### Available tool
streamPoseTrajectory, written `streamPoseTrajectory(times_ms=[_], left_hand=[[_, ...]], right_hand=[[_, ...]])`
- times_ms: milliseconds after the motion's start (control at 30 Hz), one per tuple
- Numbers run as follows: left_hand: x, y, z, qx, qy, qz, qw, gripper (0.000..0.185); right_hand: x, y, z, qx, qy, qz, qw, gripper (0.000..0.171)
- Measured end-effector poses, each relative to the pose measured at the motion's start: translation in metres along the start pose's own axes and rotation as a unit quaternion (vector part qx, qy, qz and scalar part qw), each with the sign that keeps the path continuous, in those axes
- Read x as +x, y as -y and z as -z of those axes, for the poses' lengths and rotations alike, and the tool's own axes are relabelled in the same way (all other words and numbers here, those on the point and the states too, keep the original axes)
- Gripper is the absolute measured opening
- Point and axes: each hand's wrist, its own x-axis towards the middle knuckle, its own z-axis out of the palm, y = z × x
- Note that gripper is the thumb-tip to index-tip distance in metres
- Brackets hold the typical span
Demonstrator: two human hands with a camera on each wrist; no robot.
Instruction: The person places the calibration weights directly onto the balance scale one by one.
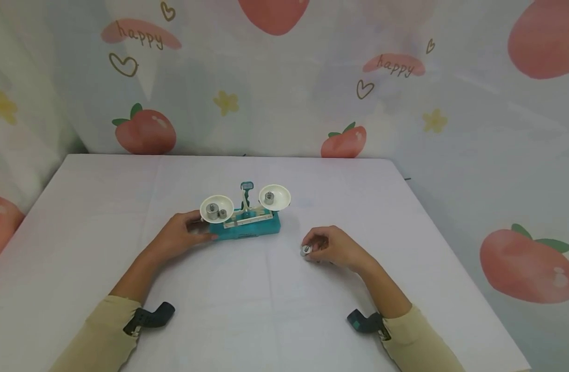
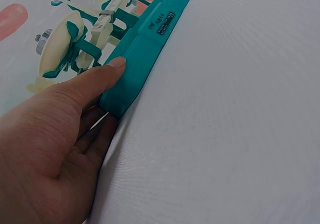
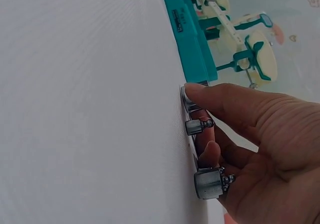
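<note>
A pale cloth backdrop (image 1: 284, 103) printed with red peaches, yellow flowers, hearts and "happy" hangs behind the desk's far edge and down both sides. The desk (image 1: 247, 289) wears a smooth white cloth. Two beige sleeves (image 1: 103, 330) reach over it from the near side. A teal and cream plastic pan balance (image 1: 247, 227) stands nearer the far edge, roughly midway between the far corners, a label on its base's front.

The left hand (image 1: 182, 235) grips the balance's left end, thumb on the front of the base. The right hand (image 1: 335, 247), toward the desk's right edge from the balance, pinches a weight between thumb and fingers. A black curved device (image 1: 156, 316) sits at each cuff.

The round cream left pan (image 1: 226, 203) holds a larger silver metal weight (image 1: 212, 210) and a smaller silver weight (image 1: 223, 213) side by side; the round cream right pan (image 1: 281, 198) holds one silver cylindrical weight (image 1: 269, 197). The pinched silver weight (image 1: 306, 250) is just above or on the cloth; I cannot tell which. Further knobbed silver weights (image 3: 209, 184) stand beneath the right hand.
</note>
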Motion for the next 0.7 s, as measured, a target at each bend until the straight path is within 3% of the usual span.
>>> streamPoseTrajectory(times_ms=[700], left_hand=[[0.0, 0.0008, -0.0019, 0.007, -0.007, 0.003, 1.0, 0.066]], right_hand=[[-0.0002, 0.0022, -0.0008, -0.015, -0.037, 0.013, 0.999, 0.021]])
